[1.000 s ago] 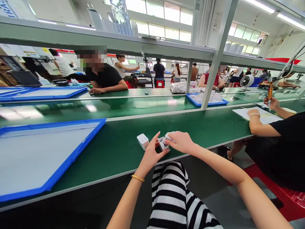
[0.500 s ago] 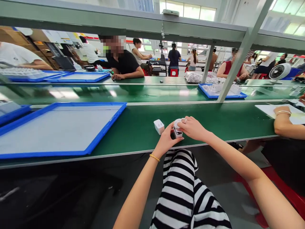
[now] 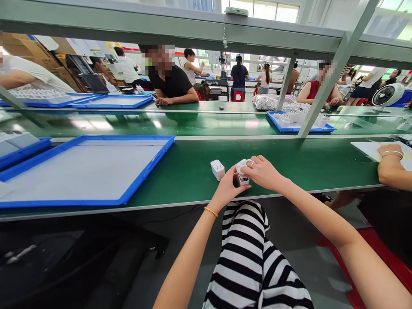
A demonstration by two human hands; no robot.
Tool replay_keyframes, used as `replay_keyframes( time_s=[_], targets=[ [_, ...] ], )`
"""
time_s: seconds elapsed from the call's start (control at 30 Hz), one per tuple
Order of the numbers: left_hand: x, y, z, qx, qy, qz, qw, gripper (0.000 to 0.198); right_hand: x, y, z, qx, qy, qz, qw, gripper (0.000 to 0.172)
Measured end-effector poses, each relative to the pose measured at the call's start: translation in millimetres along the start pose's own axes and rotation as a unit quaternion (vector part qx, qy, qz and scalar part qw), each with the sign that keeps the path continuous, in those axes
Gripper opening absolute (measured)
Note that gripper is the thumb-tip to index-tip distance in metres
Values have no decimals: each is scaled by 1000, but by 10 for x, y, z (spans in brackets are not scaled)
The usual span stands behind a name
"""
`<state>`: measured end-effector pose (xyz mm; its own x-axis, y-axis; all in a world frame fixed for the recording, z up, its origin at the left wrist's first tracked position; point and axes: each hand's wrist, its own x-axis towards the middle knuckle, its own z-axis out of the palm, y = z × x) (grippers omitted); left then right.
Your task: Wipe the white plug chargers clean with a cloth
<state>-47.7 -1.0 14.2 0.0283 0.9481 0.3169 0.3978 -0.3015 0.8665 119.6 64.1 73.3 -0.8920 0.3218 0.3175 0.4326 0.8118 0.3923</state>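
Left hand [image 3: 227, 186]: narrow grip on white case [image 3: 243, 180].
Right hand [image 3: 262, 173]: holding white cap [image 3: 242, 166].
Fit: cap on case, seating unclear.
Aside: 1 white cube [image 3: 218, 170], untouched on tabletop [image 3: 193, 180].

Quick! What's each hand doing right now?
Left hand: closed, holding the small white box from below.
Right hand: closed on the rounded white piece on top of the box.

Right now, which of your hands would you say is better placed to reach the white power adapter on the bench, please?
Probably the left hand: it sits right beside the white power adapter, while the right hand lies further off, on top of the small white unit between both hands.
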Motion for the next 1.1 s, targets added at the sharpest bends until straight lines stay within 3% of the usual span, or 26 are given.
replay_keyframes(
  time_s=[0.2, 0.43, 0.57, 1.1],
  targets=[
    [7, -43, 7, 10, 2, 3, 1000, 65, 18, -13, -44, 0, -8, -18, 1000, 26],
    [0, -160, 15, 83, 18, 75, 994, 60, 18, -14, -36, 22, -20, -29, 999, 25],
    [-9, -143, 13, 109, 15, 94, 989, 65, 20, -4, -30, 23, -21, -40, 999, 26],
    [-38, -58, -2, 138, 23, 108, 984, 47, 3, -21, -125, 46, -56, -43, 996, 15]
  ],
)
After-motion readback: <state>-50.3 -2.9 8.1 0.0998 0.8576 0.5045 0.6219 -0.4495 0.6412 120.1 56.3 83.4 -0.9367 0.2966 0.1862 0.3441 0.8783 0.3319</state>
